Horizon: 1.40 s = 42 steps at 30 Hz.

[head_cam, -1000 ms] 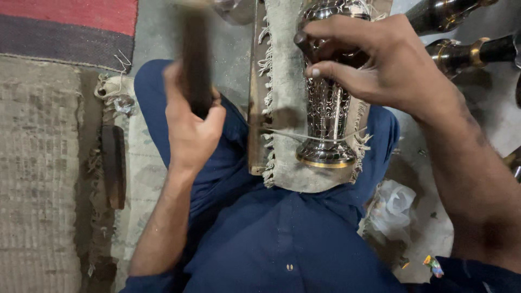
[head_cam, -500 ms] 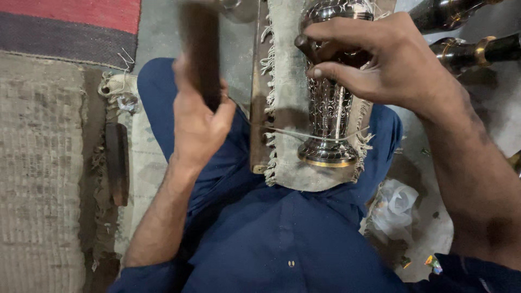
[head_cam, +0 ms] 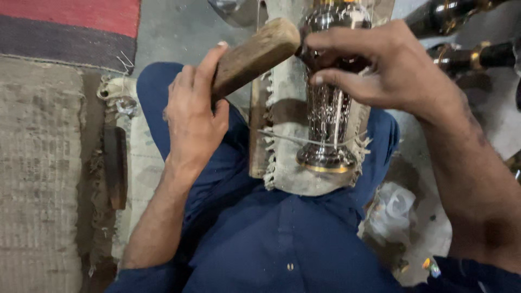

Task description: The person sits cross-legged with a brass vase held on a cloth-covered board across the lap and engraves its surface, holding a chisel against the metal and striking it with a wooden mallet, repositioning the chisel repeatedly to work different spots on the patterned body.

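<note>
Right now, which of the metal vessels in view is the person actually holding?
The engraved silver vase lying on the frayed cloth over the lap, gripped by the right hand. The dark, gold-banded vessels at upper right lie untouched.

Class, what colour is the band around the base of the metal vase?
Gold, on the silver patterned vase, seen in the head view.
</note>
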Each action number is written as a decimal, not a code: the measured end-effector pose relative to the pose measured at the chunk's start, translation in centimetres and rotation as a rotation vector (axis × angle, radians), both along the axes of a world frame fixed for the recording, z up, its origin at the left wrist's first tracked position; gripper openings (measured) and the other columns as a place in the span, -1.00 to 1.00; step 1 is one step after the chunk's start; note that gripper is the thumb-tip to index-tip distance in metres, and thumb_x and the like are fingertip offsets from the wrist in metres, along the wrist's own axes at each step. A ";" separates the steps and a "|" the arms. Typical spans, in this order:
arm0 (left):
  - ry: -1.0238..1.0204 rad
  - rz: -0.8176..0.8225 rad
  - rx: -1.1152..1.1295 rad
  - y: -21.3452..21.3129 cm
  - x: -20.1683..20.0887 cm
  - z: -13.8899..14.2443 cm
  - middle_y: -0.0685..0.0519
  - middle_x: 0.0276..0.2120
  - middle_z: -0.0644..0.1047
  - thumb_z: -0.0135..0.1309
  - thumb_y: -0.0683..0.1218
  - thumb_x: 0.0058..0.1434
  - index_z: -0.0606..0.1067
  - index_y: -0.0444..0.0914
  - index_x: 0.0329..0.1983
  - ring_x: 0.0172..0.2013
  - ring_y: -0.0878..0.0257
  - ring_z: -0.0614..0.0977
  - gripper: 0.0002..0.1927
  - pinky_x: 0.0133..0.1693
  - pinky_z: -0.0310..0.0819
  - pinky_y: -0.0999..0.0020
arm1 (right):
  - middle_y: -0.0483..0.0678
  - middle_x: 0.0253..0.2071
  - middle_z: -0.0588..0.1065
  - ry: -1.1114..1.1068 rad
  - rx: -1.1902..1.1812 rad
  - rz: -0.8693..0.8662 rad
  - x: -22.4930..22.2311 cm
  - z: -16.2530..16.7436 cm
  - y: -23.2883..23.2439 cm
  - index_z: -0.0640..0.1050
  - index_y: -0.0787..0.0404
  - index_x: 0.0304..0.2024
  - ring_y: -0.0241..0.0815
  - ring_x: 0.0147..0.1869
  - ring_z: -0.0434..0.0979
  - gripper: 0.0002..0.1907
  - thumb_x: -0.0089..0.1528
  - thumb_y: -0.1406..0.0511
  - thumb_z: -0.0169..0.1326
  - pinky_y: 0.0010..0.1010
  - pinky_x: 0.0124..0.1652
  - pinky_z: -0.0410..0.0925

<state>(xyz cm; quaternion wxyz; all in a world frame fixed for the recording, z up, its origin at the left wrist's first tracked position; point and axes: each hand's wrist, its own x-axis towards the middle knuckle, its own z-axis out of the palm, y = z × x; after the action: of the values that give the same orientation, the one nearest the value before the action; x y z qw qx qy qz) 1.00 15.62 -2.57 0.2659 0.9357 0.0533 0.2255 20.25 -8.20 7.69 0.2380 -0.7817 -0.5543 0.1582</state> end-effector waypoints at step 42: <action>0.097 0.187 -0.944 0.4 0.3 -0.3 0.00 -0.11 0.55 0.12 -0.25 0.26 0.23 -0.16 0.36 -0.07 -0.02 0.65 -0.38 0.05 0.58 0.16 | 0.04 -0.09 0.65 0.152 -0.017 -0.020 0.1 1.1 0.7 0.52 0.24 0.25 -0.15 -0.04 0.73 -0.54 0.30 0.34 0.23 -0.33 -0.09 0.58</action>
<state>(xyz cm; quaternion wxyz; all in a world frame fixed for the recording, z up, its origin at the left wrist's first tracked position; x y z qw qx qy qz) 1.26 16.05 -2.85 0.6372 0.7136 0.2459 0.1557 20.30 -7.48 8.77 0.2745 -0.7749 -0.5254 0.2194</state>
